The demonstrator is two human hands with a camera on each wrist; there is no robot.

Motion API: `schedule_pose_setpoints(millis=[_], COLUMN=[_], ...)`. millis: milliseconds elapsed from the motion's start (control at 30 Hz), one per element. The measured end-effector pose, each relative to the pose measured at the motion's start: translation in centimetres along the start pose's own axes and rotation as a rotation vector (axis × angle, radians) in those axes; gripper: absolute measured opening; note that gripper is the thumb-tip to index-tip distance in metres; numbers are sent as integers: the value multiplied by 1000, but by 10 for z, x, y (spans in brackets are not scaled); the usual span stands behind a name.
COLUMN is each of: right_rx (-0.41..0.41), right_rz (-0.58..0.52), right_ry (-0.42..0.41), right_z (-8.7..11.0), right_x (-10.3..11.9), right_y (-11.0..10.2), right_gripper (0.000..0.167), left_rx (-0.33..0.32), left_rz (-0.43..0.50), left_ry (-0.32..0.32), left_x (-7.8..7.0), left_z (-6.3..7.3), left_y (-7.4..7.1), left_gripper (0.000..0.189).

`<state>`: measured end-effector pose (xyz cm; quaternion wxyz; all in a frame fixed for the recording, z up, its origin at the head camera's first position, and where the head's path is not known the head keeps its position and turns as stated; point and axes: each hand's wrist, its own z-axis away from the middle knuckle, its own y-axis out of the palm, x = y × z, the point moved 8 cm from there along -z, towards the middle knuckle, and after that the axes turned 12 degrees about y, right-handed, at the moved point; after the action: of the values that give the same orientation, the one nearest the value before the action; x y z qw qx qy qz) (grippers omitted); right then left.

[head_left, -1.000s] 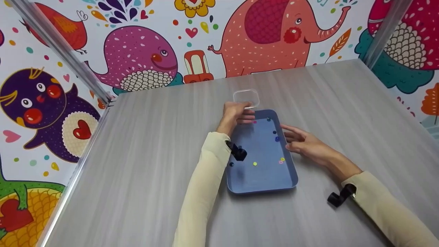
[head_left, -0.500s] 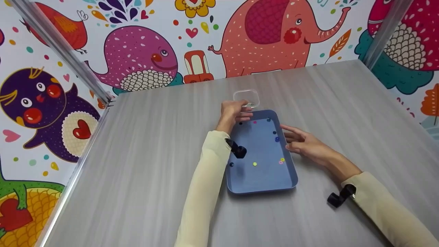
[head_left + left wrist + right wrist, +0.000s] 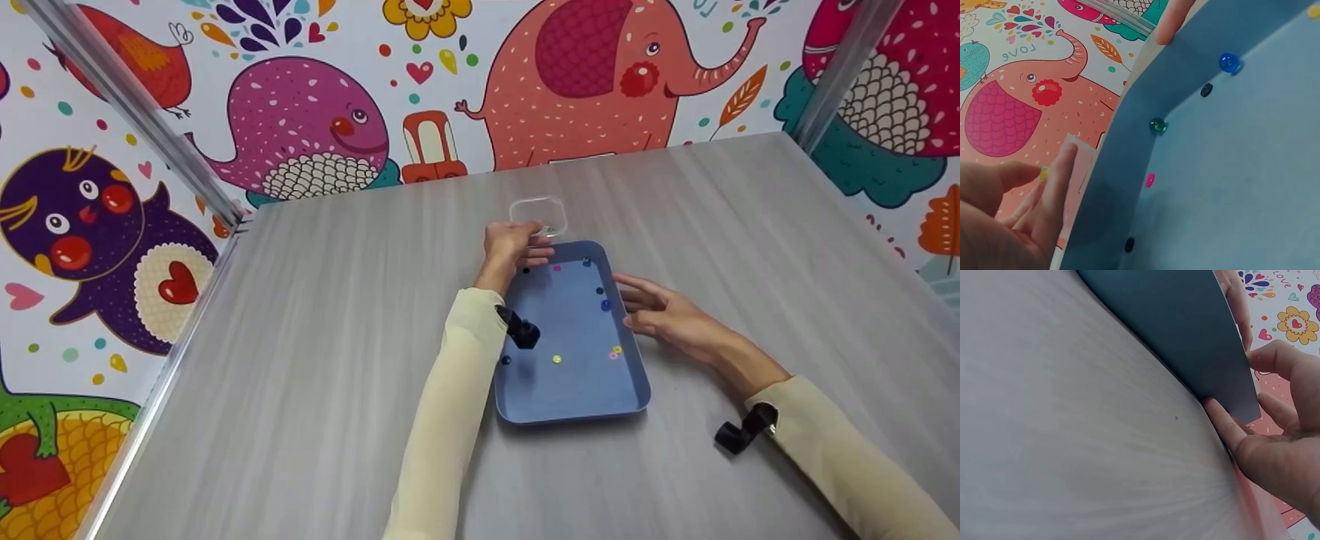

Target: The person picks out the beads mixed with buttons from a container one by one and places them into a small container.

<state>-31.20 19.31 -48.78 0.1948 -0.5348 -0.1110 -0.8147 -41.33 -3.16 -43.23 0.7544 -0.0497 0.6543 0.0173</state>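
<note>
A small yellow piece (image 3: pixel 1044 172) is pinched between the fingertips of my left hand (image 3: pixel 1022 208); its exact kind cannot be made out. In the head view this left hand (image 3: pixel 511 247) hovers at the far left corner of the blue tray (image 3: pixel 637 375), beside a clear plastic box (image 3: pixel 538 201) with something small inside. My right hand (image 3: pixel 679 319) touches the tray's right outer wall with fairly straight fingers. Inside the tray lie a blue marble (image 3: pixel 1229 63), a green marble (image 3: pixel 1157 125), dark buttons (image 3: pixel 1206 90), a pink button (image 3: pixel 1150 179) and a yellow button (image 3: pixel 556 359).
The tray and box rest on a grey wood-grain table (image 3: pixel 315 337). Behind it stands a wall (image 3: pixel 442 82) printed with cartoon animals, and metal posts (image 3: pixel 142 112) mark the corners. A black wrist camera (image 3: pixel 521 330) hangs over the tray's left part.
My left hand has shifted slightly left and remains near the clear box. A dark button at the tray's far left has come into view. The right hand and tray have stayed put.
</note>
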Motion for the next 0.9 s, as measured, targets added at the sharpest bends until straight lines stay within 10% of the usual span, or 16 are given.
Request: schedule_pose_setpoints(millis=[900], right_rx=[-10], right_rz=[5], right_ry=[6], right_z=[1], right_x=[0], right_y=[0], right_gripper=[78], left_rx=[148], left_rz=[43], left_ry=[9], left_x=[2], left_z=[1], left_y=[13], left_gripper=[28])
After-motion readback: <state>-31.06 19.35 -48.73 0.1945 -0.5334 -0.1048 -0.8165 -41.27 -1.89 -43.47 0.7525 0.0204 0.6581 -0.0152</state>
